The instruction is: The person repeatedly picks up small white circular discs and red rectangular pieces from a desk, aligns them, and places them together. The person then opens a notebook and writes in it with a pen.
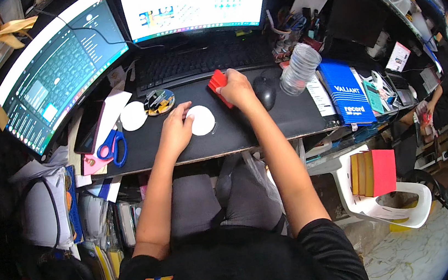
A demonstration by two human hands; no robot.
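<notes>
With my right hand (236,89) pinching the red plastic-looking block (217,82), I'd steady the flat round white disc (203,121) at nine o'clock with my spread left hand (177,127).

The central monitor (195,6) glares white while edges curve into blackness.

- red block (220,83): smooth plast., semi-matt
- wht discs (203,121): smooth, matt, paper/card look
- printed disc (160,103): v. glossy, reflective
- desk top (295,114): matt blk, smooth; mat'l unclear
- mouse (265,93): blk plast., slight sheen
- stacked clear pcs (303,66): see-thru plast., shiny
- scissors' handles (120,149): blue plast.
- blue bk (343,89): smooth cover, slight gloss
- chair (418,207): wht plast., smooth
- shirt (244,265): blk cloth, matt
</notes>
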